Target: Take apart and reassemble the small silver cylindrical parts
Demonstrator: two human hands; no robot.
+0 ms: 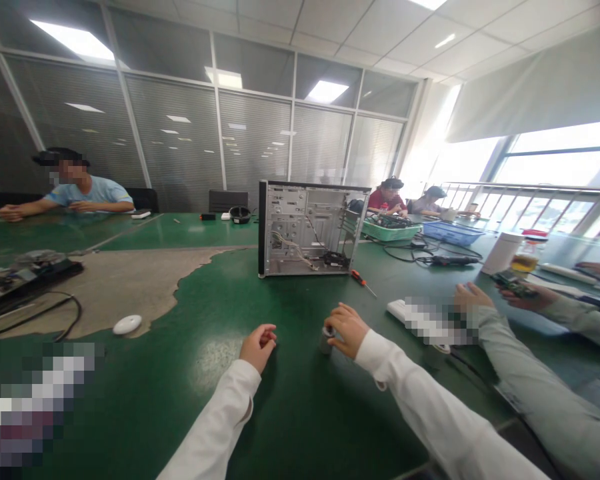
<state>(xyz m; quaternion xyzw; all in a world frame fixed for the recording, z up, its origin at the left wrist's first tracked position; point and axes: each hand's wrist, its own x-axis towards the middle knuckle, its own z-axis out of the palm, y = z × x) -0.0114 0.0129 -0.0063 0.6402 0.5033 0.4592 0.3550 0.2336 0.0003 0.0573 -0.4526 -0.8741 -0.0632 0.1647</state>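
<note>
My right hand is closed round the top of a small grey cylinder standing on the green table; the fingers hide part of it. To its left, my left hand hovers by the table with its fingers loosely curled and the thumb apart, and nothing shows in it. Beyond both hands stands an open computer case, its metal inside and loose cables facing me. A screwdriver with an orange and black handle lies at the case's lower right corner.
At right, a co-worker's hands hold a green circuit board near a white power strip. A white oval mouse lies left. Green and blue baskets stand behind. Other people sit at the table's far sides.
</note>
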